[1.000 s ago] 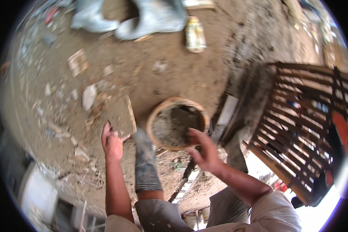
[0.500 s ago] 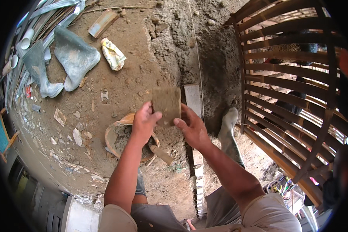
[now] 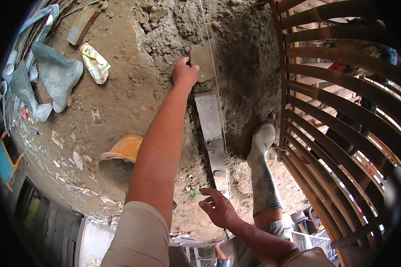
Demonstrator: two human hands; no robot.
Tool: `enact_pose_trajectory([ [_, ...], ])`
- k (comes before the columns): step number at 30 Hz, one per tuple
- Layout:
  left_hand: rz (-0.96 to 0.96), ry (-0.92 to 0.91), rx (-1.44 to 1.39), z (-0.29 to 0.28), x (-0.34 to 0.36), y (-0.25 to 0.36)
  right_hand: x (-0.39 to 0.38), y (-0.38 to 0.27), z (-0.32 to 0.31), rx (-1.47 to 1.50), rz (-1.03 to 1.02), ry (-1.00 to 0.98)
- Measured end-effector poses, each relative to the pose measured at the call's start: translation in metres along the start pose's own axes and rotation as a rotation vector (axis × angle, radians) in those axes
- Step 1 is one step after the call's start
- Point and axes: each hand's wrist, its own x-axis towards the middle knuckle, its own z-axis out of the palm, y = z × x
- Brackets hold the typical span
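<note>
Bare dirt ground (image 3: 120, 89), rubble-strewn, daylight. Curved wooden slat railing (image 3: 343, 89) on the right. Grey rubber boots (image 3: 53, 75) and a crumpled yellow packet (image 3: 95, 63) far left; orange bucket (image 3: 120, 155) near left.

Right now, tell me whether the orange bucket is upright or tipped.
Tipped. The orange bucket lies on its side on the dirt, its open mouth facing sideways, its inside dark and grey.

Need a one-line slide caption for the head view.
Left hand presses a brick into mortar beside a string line; right hand open.
</note>
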Motion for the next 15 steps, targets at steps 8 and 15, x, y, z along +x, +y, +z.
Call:
enact_pose_trajectory([
  [8,0.161,0.045,0.399,-0.005,-0.032,0.026,0.009,-0.013,-0.023,0.094,0.038,0.065],
  [15,0.586,-0.162,0.952,-0.014,-0.007,0.016,0.010,-0.017,-0.024,0.109,0.074,0.049],
])
